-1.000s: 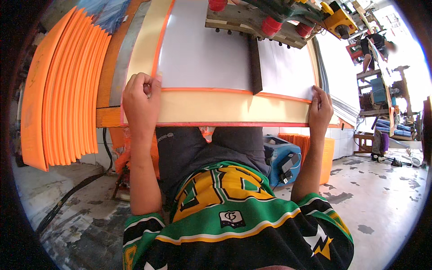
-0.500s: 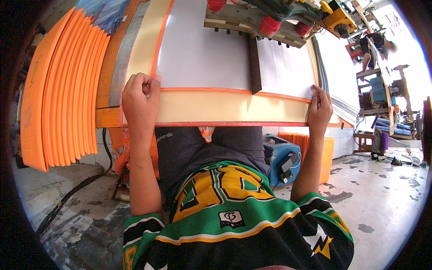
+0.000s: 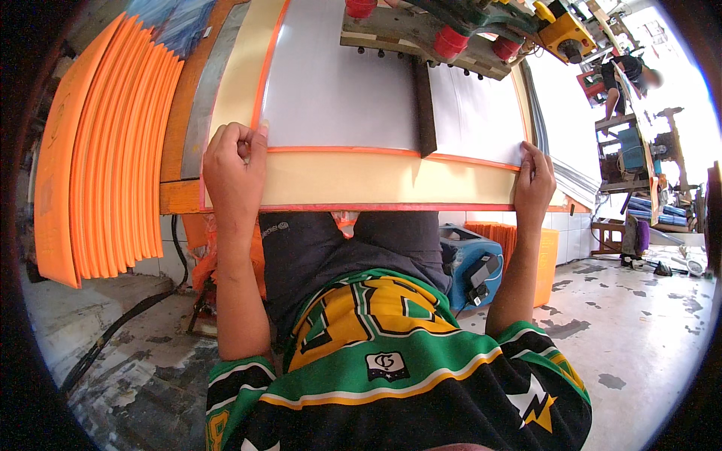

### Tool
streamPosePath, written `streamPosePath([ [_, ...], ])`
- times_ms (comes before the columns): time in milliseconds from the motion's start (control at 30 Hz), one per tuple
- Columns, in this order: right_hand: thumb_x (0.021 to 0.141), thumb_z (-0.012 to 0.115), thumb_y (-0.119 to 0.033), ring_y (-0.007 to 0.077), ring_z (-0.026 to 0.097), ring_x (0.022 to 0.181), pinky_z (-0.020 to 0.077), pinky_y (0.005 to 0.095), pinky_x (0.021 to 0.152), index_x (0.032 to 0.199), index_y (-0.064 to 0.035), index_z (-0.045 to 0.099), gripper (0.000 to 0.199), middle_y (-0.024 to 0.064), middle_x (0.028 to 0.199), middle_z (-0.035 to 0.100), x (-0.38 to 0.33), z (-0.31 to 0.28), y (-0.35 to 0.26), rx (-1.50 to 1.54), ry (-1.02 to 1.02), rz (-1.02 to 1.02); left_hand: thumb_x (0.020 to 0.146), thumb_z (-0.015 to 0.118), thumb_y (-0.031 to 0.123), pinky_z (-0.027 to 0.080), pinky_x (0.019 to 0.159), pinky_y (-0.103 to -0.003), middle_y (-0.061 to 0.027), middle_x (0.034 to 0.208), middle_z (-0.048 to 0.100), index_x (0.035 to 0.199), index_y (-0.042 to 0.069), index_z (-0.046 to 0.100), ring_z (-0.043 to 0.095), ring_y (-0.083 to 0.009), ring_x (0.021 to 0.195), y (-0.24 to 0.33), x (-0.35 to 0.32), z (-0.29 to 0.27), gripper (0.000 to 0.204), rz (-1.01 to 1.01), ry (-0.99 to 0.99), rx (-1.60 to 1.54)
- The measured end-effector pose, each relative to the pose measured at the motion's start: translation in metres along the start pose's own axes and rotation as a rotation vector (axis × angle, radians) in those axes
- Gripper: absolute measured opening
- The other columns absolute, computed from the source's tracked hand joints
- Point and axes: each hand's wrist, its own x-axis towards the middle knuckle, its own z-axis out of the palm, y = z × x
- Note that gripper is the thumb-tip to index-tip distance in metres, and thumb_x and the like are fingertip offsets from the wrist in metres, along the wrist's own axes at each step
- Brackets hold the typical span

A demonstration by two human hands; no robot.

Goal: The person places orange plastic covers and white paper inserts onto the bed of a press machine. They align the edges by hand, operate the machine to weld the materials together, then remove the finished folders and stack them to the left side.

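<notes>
A large white sheet with an orange border [image 3: 338, 98] lies on a cream board [image 3: 361, 180] before me. At its near left corner my left hand [image 3: 237, 154] pinches the edge between thumb and bent fingers. The near right corner is pinched in the same way by my right hand [image 3: 535, 171]. Beneath the machine head, a narrow dark bar [image 3: 425, 109] crosses the sheet right of its middle. The far part of the sheet is hidden by the machine head [image 3: 429, 41], which carries red round parts.
A stack of orange folded covers [image 3: 113, 150] stands at the left, with blue clear plastic [image 3: 174, 22] behind it. Under the table's right side sit a blue container [image 3: 474, 259] and more orange covers [image 3: 543, 263]. A person [image 3: 628, 79] sits far right.
</notes>
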Motion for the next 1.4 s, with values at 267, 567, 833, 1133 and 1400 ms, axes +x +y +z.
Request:
streamPosePath([
  [267,0.107,0.057,-0.01,0.0265,0.073,0.098,0.0569,0.0387,0.085,0.126,-0.0049,0.074,0.026,0.0161,0.111,0.073,-0.0002,0.0003,0.0005,-0.001,0.0,0.012,0.098,0.074,0.019,0.048,0.066,-0.039,-0.011,0.077,0.06,0.082,-0.002,0.058,0.057,-0.0236,0.067,0.0018,0.0004,0.0001,0.031,-0.008,0.009,-0.029],
  [567,0.107,0.056,-0.01,0.0285,0.072,0.101,0.0562,0.0397,0.087,0.126,-0.0033,0.073,0.026,0.0173,0.111,0.072,-0.0002,0.0013,0.002,0.001,0.0,-0.003,0.098,0.074,0.018,0.046,0.065,-0.04,-0.011,0.075,0.058,0.081,-0.002,0.058,0.054,-0.0243,0.066,0.0026,0.0012,-0.0007,0.03,-0.016,0.001,-0.009],
  [833,0.107,0.056,-0.009,0.0296,0.072,0.105,0.0561,0.0403,0.09,0.127,-0.0032,0.072,0.027,0.0175,0.113,0.073,0.0,-0.0001,-0.0005,0.011,-0.009,0.011,0.1,0.072,0.025,0.045,0.065,-0.039,-0.0095,0.075,0.056,0.083,-0.001,0.058,0.051,-0.0213,0.067,0.0016,-0.0005,-0.0002,0.034,0.0,0.011,-0.008],
  [1133,0.107,0.057,-0.009,0.0293,0.072,0.103,0.0563,0.0401,0.088,0.126,-0.004,0.073,0.026,0.0167,0.111,0.073,0.0,-0.0001,-0.0009,0.001,0.0,-0.001,0.098,0.074,0.02,0.046,0.066,-0.039,-0.0104,0.076,0.057,0.082,-0.002,0.058,0.054,-0.0233,0.067,0.007,0.001,-0.0034,0.032,-0.032,-0.005,0.001],
  [1400,0.107,0.056,-0.008,0.0286,0.072,0.103,0.0565,0.0398,0.087,0.126,-0.0041,0.073,0.026,0.0164,0.112,0.072,-0.0007,0.0015,0.0014,0.011,0.0,0.005,0.099,0.073,0.02,0.046,0.066,-0.039,-0.0105,0.075,0.056,0.081,-0.002,0.057,0.053,-0.0235,0.067,0.0039,0.001,-0.0013,0.032,-0.019,0.006,-0.02],
])
